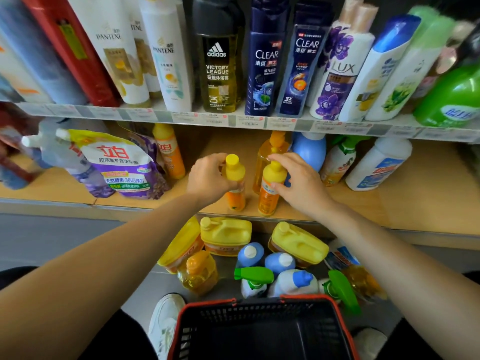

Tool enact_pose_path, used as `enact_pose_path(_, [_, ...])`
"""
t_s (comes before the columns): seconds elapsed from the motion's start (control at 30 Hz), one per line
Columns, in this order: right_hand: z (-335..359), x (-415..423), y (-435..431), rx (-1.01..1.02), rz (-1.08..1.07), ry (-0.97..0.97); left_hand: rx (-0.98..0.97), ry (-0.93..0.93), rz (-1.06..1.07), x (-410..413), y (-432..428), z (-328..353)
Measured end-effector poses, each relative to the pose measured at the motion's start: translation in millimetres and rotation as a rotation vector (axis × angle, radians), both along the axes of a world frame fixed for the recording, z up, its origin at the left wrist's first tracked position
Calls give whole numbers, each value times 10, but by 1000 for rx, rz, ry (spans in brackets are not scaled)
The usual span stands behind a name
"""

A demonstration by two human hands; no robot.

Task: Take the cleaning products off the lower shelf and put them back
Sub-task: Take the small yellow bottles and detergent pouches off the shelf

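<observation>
left hand (207, 178) grips bottle (235, 183) | right hand (298, 183) grips second bottle (270, 188) | 2 orange, yellow-capped, upright on shelf (389, 203)

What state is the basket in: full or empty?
Empty, as far as visible: the basket shows a bare black floor, nothing inside.

The left hand (207, 178) grips the left orange bottle (235, 197) and hides its left side. The right hand (298, 183) holds the right orange bottle (269, 193) and covers its right side. The packs (15, 152) at the left edge are blurred. The price tags (233, 120) are too small to read. The bottom edge cuts off the basket (259, 302).
</observation>
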State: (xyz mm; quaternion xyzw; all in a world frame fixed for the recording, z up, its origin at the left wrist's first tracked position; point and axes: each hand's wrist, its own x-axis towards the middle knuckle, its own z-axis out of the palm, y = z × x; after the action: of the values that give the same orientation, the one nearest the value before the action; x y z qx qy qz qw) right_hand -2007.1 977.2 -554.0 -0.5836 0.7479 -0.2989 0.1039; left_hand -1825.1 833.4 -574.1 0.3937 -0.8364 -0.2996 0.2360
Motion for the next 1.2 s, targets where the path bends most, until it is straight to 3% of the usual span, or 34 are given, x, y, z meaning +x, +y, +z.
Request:
enact_pose_path(0.17, [-65, -28, -51, -11, -40, -17, 55, -42, -45, -153, -11, -57])
enact_pose_path(0.37, [-125, -23, -168, -43, -66, -43, 441, 195, 12, -15, -146, -133])
enact_pose_path(0.6, [-110, 141, -396, -104, -28, 20, 219, 172, 569, 256, -619, -279])
enact_pose_path(0.7, [-107, 183, -456, -78, 33, 141, 211, 90, 564, 282, -873, -297])
enact_pose_path(0.83, [-172, 175, -492, -22, 124, 256, 276, 190, 528, 331, -1107, -379])
enact_pose_path(0.93, [-204, 159, -497, -25, 105, 237, 290, 215, 514, 365, -1175, -423])
enact_pose_path(1.2, [-204, 168, -462, -19, 94, 177, 139, 40, 670, 222, -1173, -446])
